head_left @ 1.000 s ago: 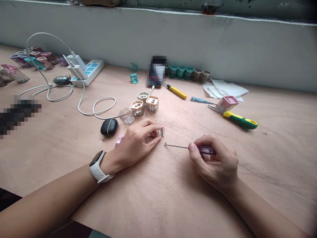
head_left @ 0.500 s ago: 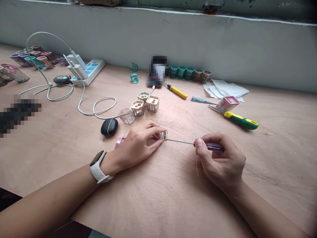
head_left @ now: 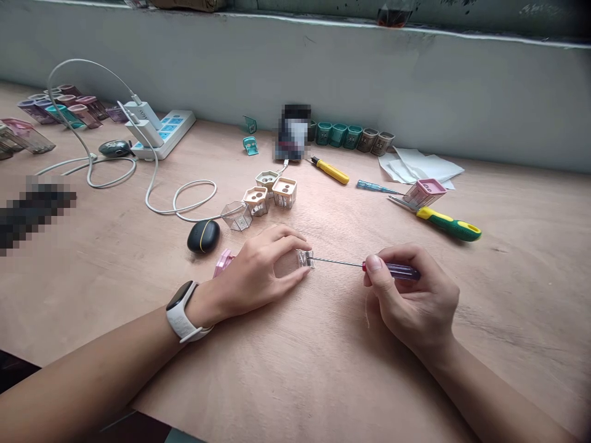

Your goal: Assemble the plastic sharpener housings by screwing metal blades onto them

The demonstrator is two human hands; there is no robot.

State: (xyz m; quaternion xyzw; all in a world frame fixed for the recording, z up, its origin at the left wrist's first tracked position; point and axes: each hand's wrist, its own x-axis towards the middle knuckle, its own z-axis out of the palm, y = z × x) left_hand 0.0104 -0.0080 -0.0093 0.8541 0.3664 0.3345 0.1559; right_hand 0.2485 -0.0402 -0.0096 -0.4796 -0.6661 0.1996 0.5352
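Fingers (head_left: 287,246) of the left hand (head_left: 253,261) pinch a clear sharpener piece (head_left: 302,259) at a screwdriver's tip

Midway between the far and near edges of the surface (head_left: 286,363), the clear sharpener piece sits between left thumb and forefinger. The purple-handled screwdriver (head_left: 401,271) points at it from the surface's right side, its long axis roughly parallel to the far edge. Its tip meets the piece; how deeply is too small to tell. Closed around the handle, the right hand's (head_left: 410,298) fingers lie apart from the piece, so the left hand is nearer.
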